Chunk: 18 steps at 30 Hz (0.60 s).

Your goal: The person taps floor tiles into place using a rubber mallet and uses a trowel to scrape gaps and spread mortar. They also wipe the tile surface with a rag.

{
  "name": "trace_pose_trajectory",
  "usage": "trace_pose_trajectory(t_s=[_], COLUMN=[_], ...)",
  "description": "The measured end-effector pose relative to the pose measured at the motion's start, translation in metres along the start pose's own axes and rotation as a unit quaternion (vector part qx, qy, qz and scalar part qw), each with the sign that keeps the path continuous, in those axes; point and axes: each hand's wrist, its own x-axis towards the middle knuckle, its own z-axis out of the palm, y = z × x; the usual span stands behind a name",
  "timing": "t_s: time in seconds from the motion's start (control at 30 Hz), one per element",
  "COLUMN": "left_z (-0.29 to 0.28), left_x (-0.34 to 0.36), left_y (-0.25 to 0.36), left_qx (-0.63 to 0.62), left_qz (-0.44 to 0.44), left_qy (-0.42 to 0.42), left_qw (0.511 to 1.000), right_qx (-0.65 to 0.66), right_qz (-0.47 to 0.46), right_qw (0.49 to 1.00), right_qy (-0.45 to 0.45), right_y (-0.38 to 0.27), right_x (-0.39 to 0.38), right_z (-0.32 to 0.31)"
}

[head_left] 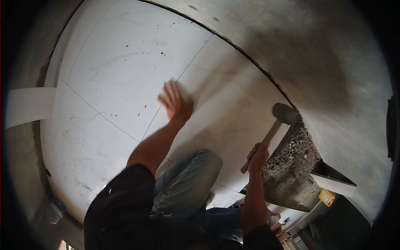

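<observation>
- Showing no legible word, number, brand or sign anywhere in the head view.
- On the small yellow object (327, 197) at lower right: too small to tell whether printed.
- On the white tiles (104, 54): only dark specks and faint veining, without readable characters.
- On the mallet (273, 131): bearing nothing readable.
- On the dark sleeve (125, 187): just a pale spot, too small to read.

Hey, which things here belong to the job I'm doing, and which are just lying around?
Seemingly part of the job:
mallet, in your right hand
white floor tiles, your left hand over them
rough grey bed, beside the tiles

Apparently just lying about:
yellow item, kind unclear
white-sided piece, at right
pale strip, far left
</observation>
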Motion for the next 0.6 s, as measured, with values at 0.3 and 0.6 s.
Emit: trace_pose_trajectory(t_s=[0.3,0.6], left_z=[-0.019,-0.009], left_x=[0.125,0.131], left_y=[0.111,0.115], left_qx=[0.082,0.087], left_qz=[0.276,0.273], left_qy=[0.038,0.011], left_qw=[0.957,0.958], right_qx=[0.103,-0.185], right_qz=[-0.081,-0.179], right_qw=[0.988,0.964], right_qy=[0.08,0.072], right_y=[0.036,0.058], right_x=[0.006,0.025], right_z=[-0.019,-0.003])
